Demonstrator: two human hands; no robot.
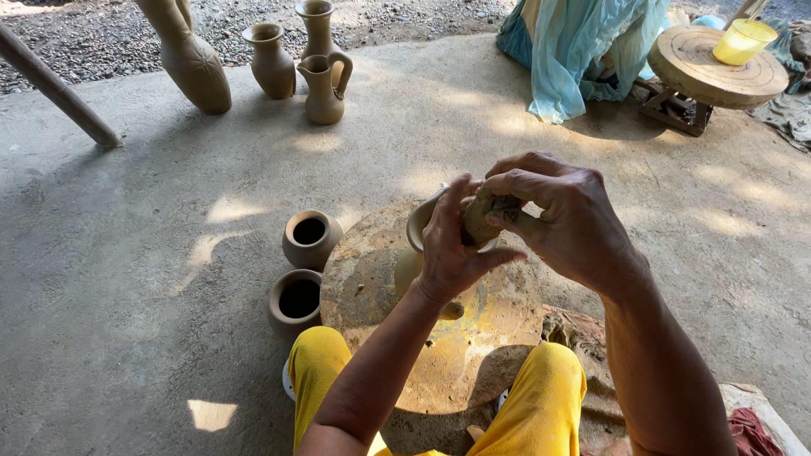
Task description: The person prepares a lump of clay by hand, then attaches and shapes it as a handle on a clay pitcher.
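Concrete floor [127,253] is under everything, grey, with spots of sun. Far at the left top a wooden pole [55,89] leans over it. Next to the pole, in the back, stand unfired clay pieces: a tall vase [196,72], a small vase [272,61] and a jug with handle [323,89], with one more narrow vase [317,25] just behind the jug.

Closer to me, two small clay pots [308,239] with dark open mouths stand one before the other, just beside the left edge of the round turning board [380,287]. The board is stained with yellow and lies between my knees in yellow trousers [545,397].

Over this board are both my hands, close together. My left hand [452,245] has the palm turned up and the thumb raised, and it supports a lump of clay [483,218] from the side. My right hand [562,215] comes from above, and its fingers are pinching the same lump. Behind the hands, mostly hidden, a clay vessel [420,224] stands on the board; only its rim I can see well.

At the right top are a blue cloth [583,51] and a second round wooden board [718,72] with a yellow cup [742,40] on it.
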